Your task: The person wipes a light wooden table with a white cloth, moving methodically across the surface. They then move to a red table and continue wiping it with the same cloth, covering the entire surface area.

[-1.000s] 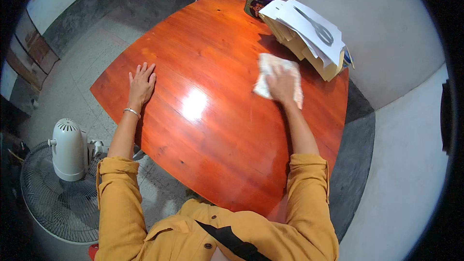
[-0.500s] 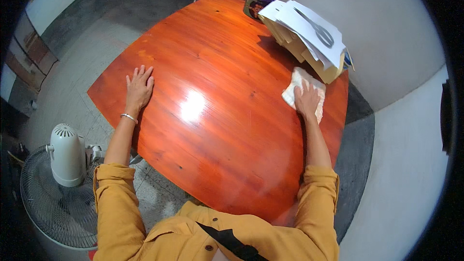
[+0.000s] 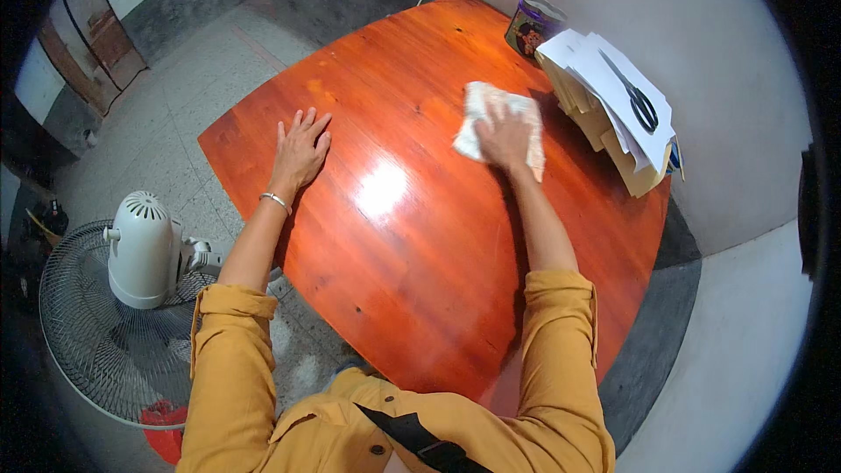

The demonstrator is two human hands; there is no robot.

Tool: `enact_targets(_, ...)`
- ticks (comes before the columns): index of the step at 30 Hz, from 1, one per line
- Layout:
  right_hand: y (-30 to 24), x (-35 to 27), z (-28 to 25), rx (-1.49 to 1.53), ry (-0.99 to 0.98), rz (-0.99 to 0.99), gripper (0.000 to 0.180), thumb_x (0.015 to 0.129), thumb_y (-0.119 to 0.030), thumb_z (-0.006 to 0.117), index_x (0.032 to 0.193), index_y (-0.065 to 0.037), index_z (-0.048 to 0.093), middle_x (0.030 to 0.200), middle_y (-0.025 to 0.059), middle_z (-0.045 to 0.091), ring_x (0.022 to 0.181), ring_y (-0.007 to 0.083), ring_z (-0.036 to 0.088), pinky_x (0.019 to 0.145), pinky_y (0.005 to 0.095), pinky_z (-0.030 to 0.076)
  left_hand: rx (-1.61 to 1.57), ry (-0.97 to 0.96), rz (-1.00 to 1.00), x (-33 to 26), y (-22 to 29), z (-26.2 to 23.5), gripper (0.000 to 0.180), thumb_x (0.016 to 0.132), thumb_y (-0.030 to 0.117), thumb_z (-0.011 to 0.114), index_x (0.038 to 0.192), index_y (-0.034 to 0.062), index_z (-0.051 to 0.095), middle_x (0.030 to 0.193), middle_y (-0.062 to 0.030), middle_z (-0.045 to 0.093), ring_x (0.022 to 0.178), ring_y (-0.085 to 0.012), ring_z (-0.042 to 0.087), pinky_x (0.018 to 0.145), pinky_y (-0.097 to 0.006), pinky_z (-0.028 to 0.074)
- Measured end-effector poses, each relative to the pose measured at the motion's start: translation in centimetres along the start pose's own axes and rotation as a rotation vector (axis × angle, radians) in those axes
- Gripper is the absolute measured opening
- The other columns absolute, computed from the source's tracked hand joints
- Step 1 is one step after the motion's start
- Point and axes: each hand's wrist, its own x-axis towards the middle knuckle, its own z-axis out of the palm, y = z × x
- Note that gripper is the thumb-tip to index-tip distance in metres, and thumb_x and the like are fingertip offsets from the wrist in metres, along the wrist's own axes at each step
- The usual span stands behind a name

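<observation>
My right hand lies flat on a white and pale-orange cloth, pressing it against the glossy reddish wooden table. Its fingers are stretched over the cloth and slightly blurred; part of the cloth is hidden under the palm. Near the table's left edge, my left hand rests palm down on the bare wood, fingers spread, holding nothing. A light bracelet circles the left wrist.
By the wall at the right, a stack of papers and envelopes carries dark scissors. Behind it stands a dark tin with a purple rim. A white fan is at the left, with a red object below it.
My right hand has slid the cloth leftward and farther across the table, away from the paper stack. The left hand stays on the table near its left edge. The whole view has shifted somewhat.
</observation>
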Motion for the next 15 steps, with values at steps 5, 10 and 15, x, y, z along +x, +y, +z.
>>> enact_targets(5,-4.8,-12.6,0.8,0.269,0.19,-0.541,0.055,0.089,-0.047,0.05,0.14,-0.025,0.048,0.15,0.0153,0.033,0.139,0.0413,0.025,0.114,0.057,0.016,0.018,0.017,0.038,0.3,-0.1,0.4,0.045,0.098,0.035,0.042,0.138,0.0166,0.048,0.149,-0.0135,0.037,0.14,-0.0339,0.029,0.114,-0.057,0.015)
enact_targets(10,-4.8,-29.0,-3.7,0.388,-0.038,-0.811,0.062,0.083,-0.04,0.061,0.141,-0.027,0.044,0.152,0.0126,0.031,0.139,0.0418,0.025,0.112,0.0618,0.019,0.041,0.039,0.062,0.4,-0.8,0.8,0.045,0.097,0.035,0.042,0.138,0.0164,0.048,0.148,-0.0151,0.038,0.138,-0.036,0.032,0.112,-0.06,0.018)
enact_targets(15,2.3,-36.8,-4.5,0.301,-0.031,-0.56,0.064,0.08,-0.039,0.065,0.14,-0.028,0.047,0.151,0.0106,0.033,0.139,0.0401,0.027,0.112,0.0604,0.017,0.064,0.08,0.064,0.4,-1.0,1.2,0.045,0.096,0.034,0.042,0.137,0.0163,0.05,0.147,-0.0155,0.039,0.137,-0.0372,0.033,0.112,-0.06,0.019)
